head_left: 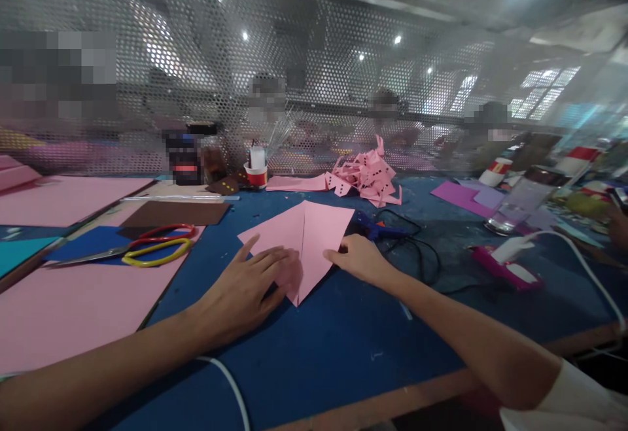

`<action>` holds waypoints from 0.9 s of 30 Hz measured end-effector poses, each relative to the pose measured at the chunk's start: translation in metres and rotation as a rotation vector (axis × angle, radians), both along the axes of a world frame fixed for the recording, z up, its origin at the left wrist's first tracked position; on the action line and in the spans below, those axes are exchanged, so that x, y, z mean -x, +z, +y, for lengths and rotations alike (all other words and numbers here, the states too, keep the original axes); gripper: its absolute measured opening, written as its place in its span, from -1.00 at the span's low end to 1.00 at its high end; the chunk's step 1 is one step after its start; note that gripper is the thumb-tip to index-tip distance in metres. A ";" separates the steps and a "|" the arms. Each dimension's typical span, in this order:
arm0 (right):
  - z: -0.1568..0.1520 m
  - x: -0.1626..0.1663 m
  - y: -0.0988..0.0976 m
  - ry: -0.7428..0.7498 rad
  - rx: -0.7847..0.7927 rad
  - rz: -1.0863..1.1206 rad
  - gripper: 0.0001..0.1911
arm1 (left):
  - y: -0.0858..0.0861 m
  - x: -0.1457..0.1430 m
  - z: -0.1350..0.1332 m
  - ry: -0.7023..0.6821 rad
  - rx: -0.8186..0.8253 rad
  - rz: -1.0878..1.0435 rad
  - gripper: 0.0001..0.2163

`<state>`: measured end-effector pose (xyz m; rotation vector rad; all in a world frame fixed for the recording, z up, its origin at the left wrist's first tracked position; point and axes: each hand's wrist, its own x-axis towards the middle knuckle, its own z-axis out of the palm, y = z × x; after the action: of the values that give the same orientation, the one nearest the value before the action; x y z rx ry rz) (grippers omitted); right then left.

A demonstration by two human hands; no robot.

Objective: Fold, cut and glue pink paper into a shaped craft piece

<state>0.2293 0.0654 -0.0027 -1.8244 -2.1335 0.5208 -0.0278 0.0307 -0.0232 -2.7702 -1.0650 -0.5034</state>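
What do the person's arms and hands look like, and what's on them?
The left grip and right grip are bare human hands, with no gloves, rings or bracelets showing. The left forearm is bare as far as it shows. The right arm wears a whitish cloth sleeve ending near the elbow.

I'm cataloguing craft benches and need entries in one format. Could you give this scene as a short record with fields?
Left hand: spread on the pink sheet
Right hand: touching its right edge, grip partly hidden
Sheet shape: kite-like, line down the middle
Left side: scissors, partly over blue paper
Right side: glue gun, power strip
Farther back: pink cutouts, cup
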 end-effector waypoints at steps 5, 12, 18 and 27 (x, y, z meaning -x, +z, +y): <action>0.001 0.000 -0.002 -0.004 0.002 0.022 -0.57 | -0.002 0.000 0.000 -0.018 -0.001 -0.006 -0.71; 0.000 0.000 0.001 0.008 0.011 -0.024 -0.63 | -0.002 -0.001 0.000 -0.015 -0.002 -0.002 -0.72; -0.001 0.000 0.001 0.032 -0.004 -0.039 -0.65 | -0.001 -0.002 0.000 0.003 0.017 0.005 -0.71; -0.001 0.000 -0.001 0.035 -0.002 -0.043 -0.67 | -0.002 -0.002 0.000 0.010 0.028 0.035 -0.66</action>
<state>0.2296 0.0647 -0.0033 -1.8155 -2.1972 0.4916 -0.0253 0.0310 -0.0249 -2.7852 -1.0855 -0.4400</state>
